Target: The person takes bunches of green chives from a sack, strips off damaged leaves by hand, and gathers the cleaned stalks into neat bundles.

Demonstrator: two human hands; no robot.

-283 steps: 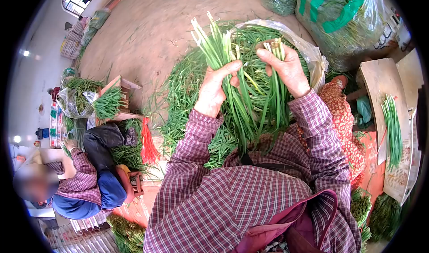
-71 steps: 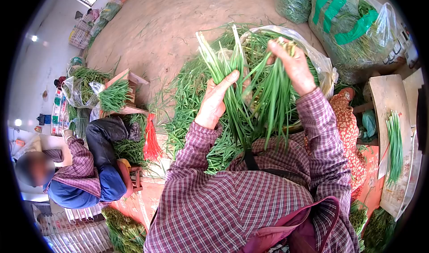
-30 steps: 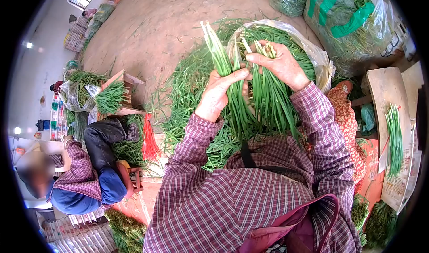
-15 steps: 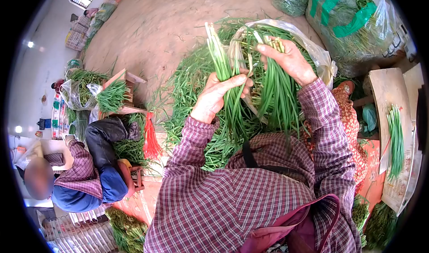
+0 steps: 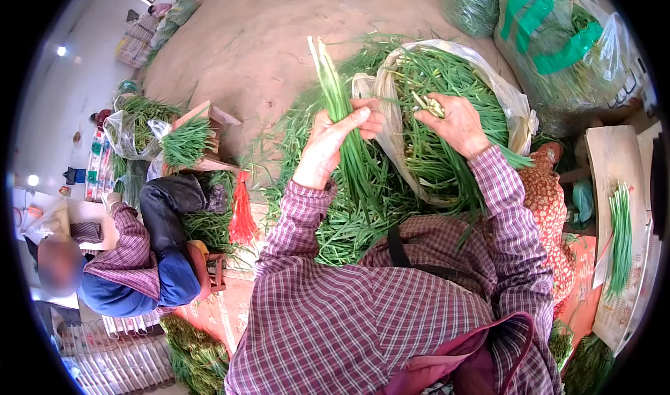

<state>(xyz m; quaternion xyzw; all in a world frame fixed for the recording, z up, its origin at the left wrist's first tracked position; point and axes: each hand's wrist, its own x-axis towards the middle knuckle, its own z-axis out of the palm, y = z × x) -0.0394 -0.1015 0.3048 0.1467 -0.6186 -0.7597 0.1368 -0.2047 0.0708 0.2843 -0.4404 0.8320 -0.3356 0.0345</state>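
My left hand (image 5: 333,138) is closed around a bunch of chives (image 5: 331,81), pale stalk ends up and green leaves hanging below. To its right, my right hand (image 5: 457,124) grips a smaller clump of chives (image 5: 428,105), its cut ends showing by the thumb. The right hand is over an open clear plastic bag (image 5: 518,102) full of loose chives. Beneath my left hand a heap of loose chives (image 5: 342,231) spreads on the floor. How far the right hand's clump extends is hard to tell against the greens behind it.
At right, a board (image 5: 614,144) carries a laid-out chive bundle (image 5: 619,238). Large stuffed bags (image 5: 558,81) stand at upper right. On the left sits another person (image 5: 132,269) beside a wooden stand (image 5: 209,126) of chives and hanging red ties (image 5: 241,210).
My right hand has moved slightly down and right, away from the left-hand bunch. The long leaves that hung below it no longer hang in front of the bag. The view has shifted slightly.
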